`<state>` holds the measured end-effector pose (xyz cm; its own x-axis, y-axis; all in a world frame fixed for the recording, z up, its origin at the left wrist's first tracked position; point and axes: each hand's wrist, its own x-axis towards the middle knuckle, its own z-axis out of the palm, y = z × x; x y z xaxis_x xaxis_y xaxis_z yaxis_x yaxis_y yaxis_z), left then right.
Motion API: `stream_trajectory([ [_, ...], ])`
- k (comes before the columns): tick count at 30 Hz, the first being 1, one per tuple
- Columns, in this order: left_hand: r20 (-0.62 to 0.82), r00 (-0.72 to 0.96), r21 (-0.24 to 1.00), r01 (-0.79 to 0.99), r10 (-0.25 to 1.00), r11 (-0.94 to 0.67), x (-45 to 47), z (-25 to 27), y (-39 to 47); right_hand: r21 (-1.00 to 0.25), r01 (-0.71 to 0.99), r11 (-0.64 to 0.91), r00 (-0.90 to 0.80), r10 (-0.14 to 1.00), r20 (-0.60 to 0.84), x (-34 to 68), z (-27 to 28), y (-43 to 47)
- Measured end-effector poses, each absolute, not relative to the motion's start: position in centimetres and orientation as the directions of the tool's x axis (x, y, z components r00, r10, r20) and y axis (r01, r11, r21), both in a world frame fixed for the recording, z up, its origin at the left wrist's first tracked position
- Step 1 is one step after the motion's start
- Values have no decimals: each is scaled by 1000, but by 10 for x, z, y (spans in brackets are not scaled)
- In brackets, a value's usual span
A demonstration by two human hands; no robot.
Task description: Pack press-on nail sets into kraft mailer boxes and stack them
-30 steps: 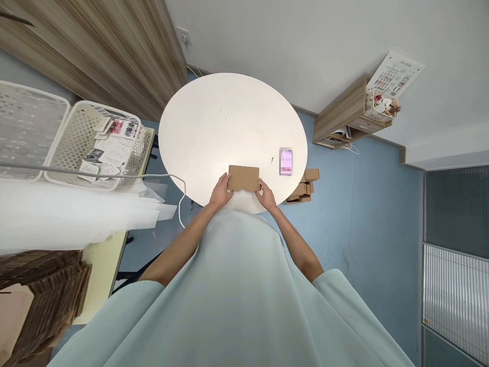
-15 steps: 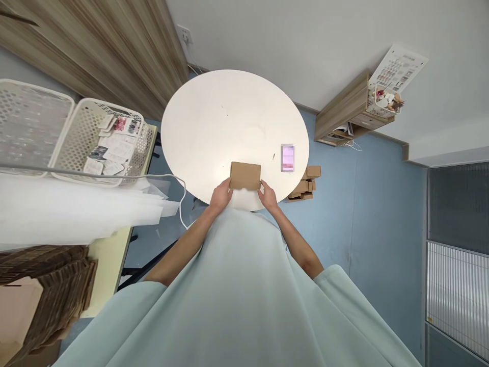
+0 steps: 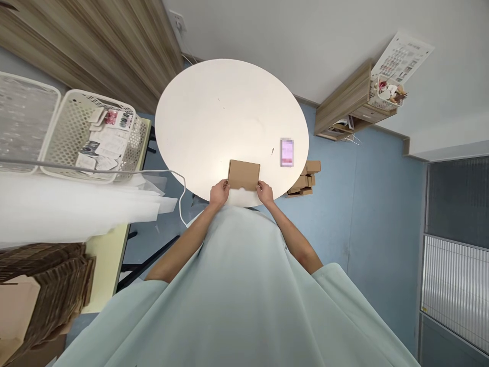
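Observation:
A small brown cardboard box (image 3: 243, 174) lies on the near part of a round white table (image 3: 214, 112), its lid down and a small notch at its near edge. My left hand (image 3: 219, 193) grips the box's near left corner with curled fingers. At the near right corner, my right hand (image 3: 265, 192) does the same, thumb and fingers pressed together on the cardboard. The fingertips of both hands are partly hidden. Right of the box, a phone (image 3: 287, 152) with a blurred pinkish screen rests on the table.
Several brown boxes (image 3: 305, 179) are piled on the floor beyond the table's right edge. On the left stand white baskets with papers (image 3: 103, 137), white foam sheets (image 3: 76, 206) and a stack of flattened cardboard (image 3: 57, 290). A white cable (image 3: 182, 196) hangs near the table's left side.
Both hands have closed in on the box's near corners, fingers now more curled. The box remains at the table's near part. The whole view has shifted slightly.

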<state>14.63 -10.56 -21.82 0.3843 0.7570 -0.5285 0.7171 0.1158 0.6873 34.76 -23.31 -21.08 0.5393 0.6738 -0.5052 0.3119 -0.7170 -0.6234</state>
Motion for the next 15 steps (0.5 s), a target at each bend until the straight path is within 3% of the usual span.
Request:
stream_trajectory([
  [4, -507, 387, 671, 738, 770, 72, 146, -223, -106, -586, 357, -728, 526, 675, -518, 348, -214, -234],
  [15, -482, 432, 671, 742, 762, 4, 150, -222, -91, -622, 273, -734, 604, 634, -483, 349, -227, -229],
])
